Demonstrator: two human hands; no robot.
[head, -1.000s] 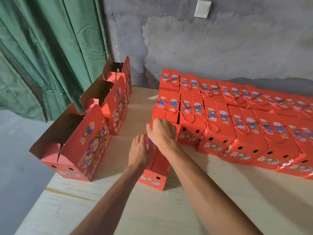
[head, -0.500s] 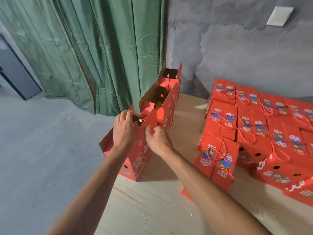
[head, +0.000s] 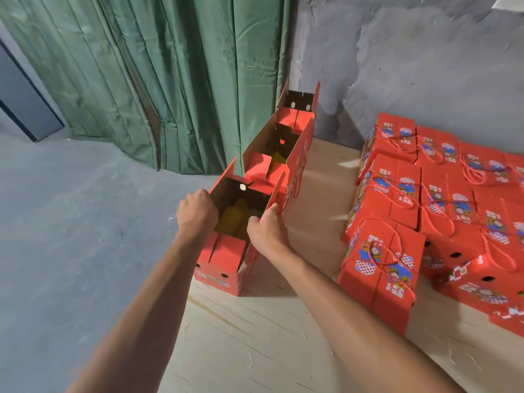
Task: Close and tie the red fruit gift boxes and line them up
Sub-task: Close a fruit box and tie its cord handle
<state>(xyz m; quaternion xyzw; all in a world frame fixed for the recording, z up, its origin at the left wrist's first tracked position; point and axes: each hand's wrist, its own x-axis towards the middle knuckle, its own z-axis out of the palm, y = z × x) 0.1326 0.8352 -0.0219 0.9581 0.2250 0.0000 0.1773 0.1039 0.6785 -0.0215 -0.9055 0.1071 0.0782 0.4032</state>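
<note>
- Head view: nearest open box [head: 226, 245], red printed cardboard with a brown inner face, stands at the left edge of the pale plywood surface [head: 255, 336]; yellow fruit [head: 234, 219] inside.
- Left hand [head: 197, 212] curled over the left flap; right hand [head: 265, 231] pinches the right flap.
- Two more open boxes [head: 283, 148] stand in line behind it.
- Closed boxes [head: 442, 199], rectangular, tied with red cord, lie in rows to the right.
- Pleated green curtain [head: 141, 80]; rough grey wall [head: 411, 66].
</note>
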